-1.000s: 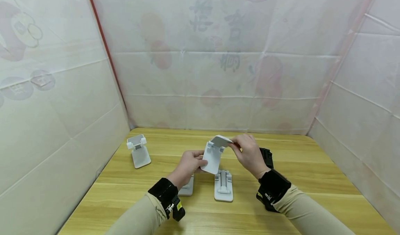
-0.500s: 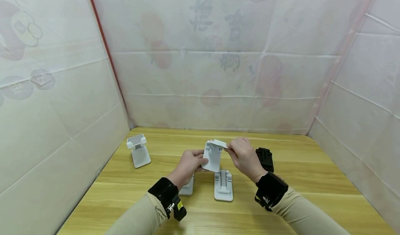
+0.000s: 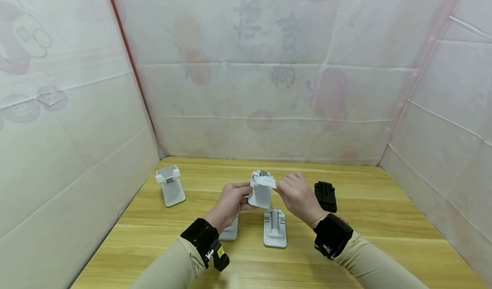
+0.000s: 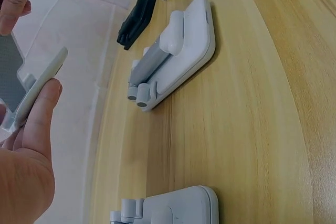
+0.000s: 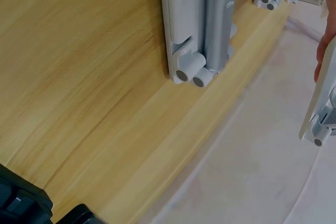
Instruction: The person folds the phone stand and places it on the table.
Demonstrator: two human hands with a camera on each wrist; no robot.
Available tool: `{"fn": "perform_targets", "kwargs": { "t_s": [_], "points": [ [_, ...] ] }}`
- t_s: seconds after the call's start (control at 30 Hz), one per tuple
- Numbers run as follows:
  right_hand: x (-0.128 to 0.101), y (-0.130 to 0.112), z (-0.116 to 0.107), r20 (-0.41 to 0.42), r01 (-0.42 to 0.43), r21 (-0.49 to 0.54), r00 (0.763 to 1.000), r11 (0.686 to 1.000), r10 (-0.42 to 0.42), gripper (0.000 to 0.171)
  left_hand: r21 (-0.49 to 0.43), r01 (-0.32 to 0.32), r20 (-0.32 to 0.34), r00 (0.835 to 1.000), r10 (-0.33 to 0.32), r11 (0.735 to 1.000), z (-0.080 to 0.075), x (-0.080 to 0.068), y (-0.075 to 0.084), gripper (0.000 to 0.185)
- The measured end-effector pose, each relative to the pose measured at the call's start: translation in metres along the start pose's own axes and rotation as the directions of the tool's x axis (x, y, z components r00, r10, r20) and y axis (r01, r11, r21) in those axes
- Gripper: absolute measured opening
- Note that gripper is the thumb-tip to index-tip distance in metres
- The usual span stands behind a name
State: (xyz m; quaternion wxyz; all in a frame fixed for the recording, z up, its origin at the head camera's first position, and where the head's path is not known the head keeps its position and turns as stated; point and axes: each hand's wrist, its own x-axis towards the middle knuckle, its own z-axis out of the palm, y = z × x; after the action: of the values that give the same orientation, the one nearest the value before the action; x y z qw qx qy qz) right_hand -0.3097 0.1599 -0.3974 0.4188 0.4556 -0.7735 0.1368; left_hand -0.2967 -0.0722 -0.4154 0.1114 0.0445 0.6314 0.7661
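Observation:
A white phone stand (image 3: 259,198) is held above the table, partly unfolded. My left hand (image 3: 229,201) grips its base plate from the left, with fingers behind it; the left wrist view shows this plate (image 4: 44,87) edge-on against the fingers. My right hand (image 3: 297,197) pinches the edge of the stand's tilted upper plate (image 3: 265,181). Below them, a folded white phone stand (image 3: 274,231) lies on the table. Another white stand (image 3: 229,232) is mostly hidden behind my left hand and wrist. The right wrist view shows the held stand (image 5: 320,98) at its right edge.
An unfolded white phone stand (image 3: 173,191) stands at the table's far left. A folded black phone stand (image 3: 326,196) lies right of my right hand. The wooden table (image 3: 369,212) is bordered by pale fabric walls (image 3: 246,92) at the back and sides.
My right hand has lowered, swinging the upper plate of the held stand down towards its base. My left hand has barely moved. More of the black stand shows now.

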Motion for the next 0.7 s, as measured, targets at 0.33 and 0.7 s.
{"fn": "perform_targets", "kwargs": {
  "t_s": [0.33, 0.7],
  "points": [
    [-0.0029, -0.0012, 0.0023, 0.011, 0.078, -0.056, 0.997, 0.995, -0.078, 0.020, -0.049, -0.013, 0.038, 0.999, 0.014, 0.999, 0.0007, -0.0012, 0.0036, 0.055],
    [-0.0085, -0.0071, 0.0026, 0.057, 0.236, -0.218, 0.972, 0.947, -0.230, 0.037, -0.068, -0.019, 0.030, 0.999, 0.021, 0.998, 0.0028, -0.0028, 0.0028, 0.057]
  ]
}}
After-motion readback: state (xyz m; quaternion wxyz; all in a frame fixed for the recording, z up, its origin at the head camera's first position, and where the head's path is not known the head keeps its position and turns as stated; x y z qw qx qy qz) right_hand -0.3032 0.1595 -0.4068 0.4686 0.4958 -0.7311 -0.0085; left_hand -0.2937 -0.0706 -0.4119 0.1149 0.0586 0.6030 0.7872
